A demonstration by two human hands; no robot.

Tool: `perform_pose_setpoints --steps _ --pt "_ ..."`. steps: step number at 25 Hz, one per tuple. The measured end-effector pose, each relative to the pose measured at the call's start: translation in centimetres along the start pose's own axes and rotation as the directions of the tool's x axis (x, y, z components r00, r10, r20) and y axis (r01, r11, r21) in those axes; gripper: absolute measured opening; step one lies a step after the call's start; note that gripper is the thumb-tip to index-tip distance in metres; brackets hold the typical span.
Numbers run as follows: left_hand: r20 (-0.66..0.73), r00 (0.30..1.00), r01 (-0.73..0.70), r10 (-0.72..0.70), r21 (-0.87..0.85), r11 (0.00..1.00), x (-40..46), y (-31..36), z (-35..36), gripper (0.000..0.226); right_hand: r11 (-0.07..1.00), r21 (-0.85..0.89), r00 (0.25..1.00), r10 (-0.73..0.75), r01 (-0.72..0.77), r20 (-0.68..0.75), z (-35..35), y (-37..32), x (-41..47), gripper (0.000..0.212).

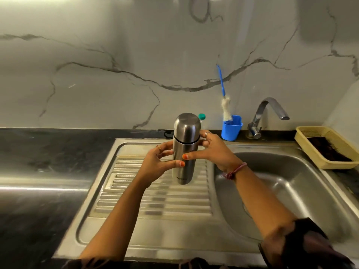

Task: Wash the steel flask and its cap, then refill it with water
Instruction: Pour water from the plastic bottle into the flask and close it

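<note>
Upright cylindrical brushed-steel flask [184, 152], domed steel cap [187, 127] fitted, held above ribbed steel drainboard [155, 200]. Left hand [157, 162] and right hand [213, 152] curl round its body; lettering illegible, green-capped bottle [202, 116] mostly hidden behind.

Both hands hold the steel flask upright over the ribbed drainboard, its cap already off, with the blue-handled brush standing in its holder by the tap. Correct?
Not quite. The head view shows the cap still on the steel flask. The rest holds: left hand and right hand hold it over the drainboard; brush in holder by tap.
</note>
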State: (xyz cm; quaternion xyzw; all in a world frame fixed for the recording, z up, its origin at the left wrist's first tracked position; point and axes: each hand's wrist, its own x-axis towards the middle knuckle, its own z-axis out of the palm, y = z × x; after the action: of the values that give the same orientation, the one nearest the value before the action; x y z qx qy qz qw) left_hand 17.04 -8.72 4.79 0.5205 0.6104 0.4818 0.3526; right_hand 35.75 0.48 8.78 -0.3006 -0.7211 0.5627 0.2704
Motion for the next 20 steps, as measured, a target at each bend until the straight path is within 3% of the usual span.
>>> perform_pose_setpoints --steps 8,20 --pt "-0.106 0.994 -0.027 0.03 0.028 0.999 4.0 -3.3 -7.8 0.06 0.999 -0.051 1.0 0.018 -0.018 0.001 5.8 0.0 9.5 0.068" --pt "-0.16 0.986 0.046 -0.037 0.055 0.997 10.7 -8.1 -11.0 0.06 0.991 -0.1 0.994 0.08 -0.087 -0.072 8.9 3.3 17.7 0.067"
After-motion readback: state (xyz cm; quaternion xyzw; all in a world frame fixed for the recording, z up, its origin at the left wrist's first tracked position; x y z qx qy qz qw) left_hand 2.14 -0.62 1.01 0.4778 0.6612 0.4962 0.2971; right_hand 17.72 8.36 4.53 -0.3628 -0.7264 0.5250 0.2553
